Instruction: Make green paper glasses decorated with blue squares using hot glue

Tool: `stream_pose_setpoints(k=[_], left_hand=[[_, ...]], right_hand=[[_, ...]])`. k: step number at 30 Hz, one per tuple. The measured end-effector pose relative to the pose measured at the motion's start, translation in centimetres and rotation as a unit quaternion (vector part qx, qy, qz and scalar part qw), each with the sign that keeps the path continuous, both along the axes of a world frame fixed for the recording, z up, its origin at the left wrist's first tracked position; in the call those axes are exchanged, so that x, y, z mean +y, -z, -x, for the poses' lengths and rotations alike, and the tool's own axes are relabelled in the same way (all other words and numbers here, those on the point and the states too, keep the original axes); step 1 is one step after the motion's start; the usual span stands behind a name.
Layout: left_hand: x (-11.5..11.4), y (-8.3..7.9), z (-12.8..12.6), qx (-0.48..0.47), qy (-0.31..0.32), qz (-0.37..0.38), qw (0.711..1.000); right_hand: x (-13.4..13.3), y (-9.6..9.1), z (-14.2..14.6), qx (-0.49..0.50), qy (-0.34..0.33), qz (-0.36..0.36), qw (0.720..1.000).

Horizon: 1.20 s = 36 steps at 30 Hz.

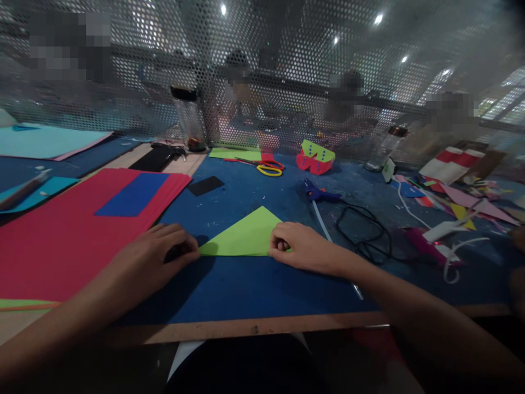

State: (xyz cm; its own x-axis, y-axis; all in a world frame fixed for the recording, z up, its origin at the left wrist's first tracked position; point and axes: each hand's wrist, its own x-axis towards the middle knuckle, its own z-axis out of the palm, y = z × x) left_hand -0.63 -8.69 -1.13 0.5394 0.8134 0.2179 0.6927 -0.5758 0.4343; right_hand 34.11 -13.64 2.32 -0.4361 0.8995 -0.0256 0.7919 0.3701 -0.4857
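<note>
From far off, I see the left hand, loosely curled, pinch the green paper at one tip; the right hand, curled tighter, pinches its bottom edge.

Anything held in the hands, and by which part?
Green paper triangle: left hand at its left corner, right hand on lower edge near right corner; pinched or pressed, unclear.

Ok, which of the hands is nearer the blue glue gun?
Right. The right hand is on the green paper, in front and slightly left of the glue gun; the left hand is farther left, at the paper's left corner.
</note>
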Motion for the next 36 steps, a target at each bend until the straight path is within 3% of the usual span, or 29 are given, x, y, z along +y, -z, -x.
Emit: stream_pose_setpoints(k=[9, 20, 30, 36], left_hand=[[-0.5, -0.6, -3.3, 0.008, 0.079, -0.017, 0.997], [0.0, 0.5, -4.8, -0.026, 0.078, -0.016, 0.996], [0.1, 0.0, -5.8, -0.027, 0.066, 0.019, 0.997], [0.3, 0.0, -6.0, -0.017, 0.066, 0.031, 0.997]], right_hand=[[0.0, -0.1, 0.1, 0.002, -0.003, 0.002, 1.0], [0.0, -0.2, 0.3, -0.004, 0.0, -0.005, 1.0], [0.0, -0.4, 0.3, -0.013, 0.009, 0.007, 1.0], [0.5, -0.8, 2.0, -0.004, -0.007, 0.032, 0.999]])
